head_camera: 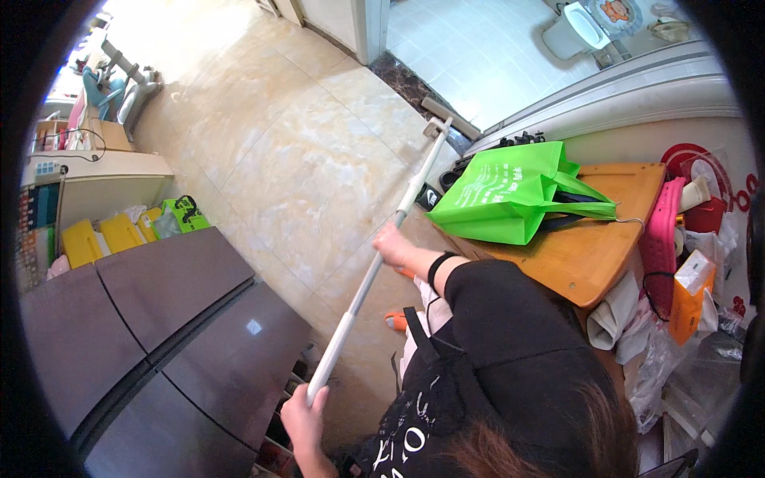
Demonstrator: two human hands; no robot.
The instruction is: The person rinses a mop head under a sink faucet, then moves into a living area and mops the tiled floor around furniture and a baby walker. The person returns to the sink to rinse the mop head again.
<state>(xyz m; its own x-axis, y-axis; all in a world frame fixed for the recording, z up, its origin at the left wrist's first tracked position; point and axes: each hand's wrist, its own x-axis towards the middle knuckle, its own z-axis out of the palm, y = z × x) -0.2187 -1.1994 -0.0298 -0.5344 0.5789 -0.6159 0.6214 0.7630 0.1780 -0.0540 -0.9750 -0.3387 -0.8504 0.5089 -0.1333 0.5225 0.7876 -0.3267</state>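
Note:
A long mop with a pale telescopic pole point(363, 281) runs diagonally across the view. My right hand point(394, 245) is closed around the middle of the pole, with a black band on that wrist. My left hand point(305, 418) grips the thicker handle near its lower end in the picture. At the far end, the grey mop head point(451, 118) lies against the floor beside the dark stone doorway threshold point(403, 77). Its underside is hidden.
To the right, a green bag point(508, 191) rests on a wooden seat point(621, 179), with shoes beneath its edge. A dark refrigerator point(209, 334) stands at the lower left. A toilet point(577, 33) is beyond the doorway. Marbled floor tiles point(287, 143) stretch between them.

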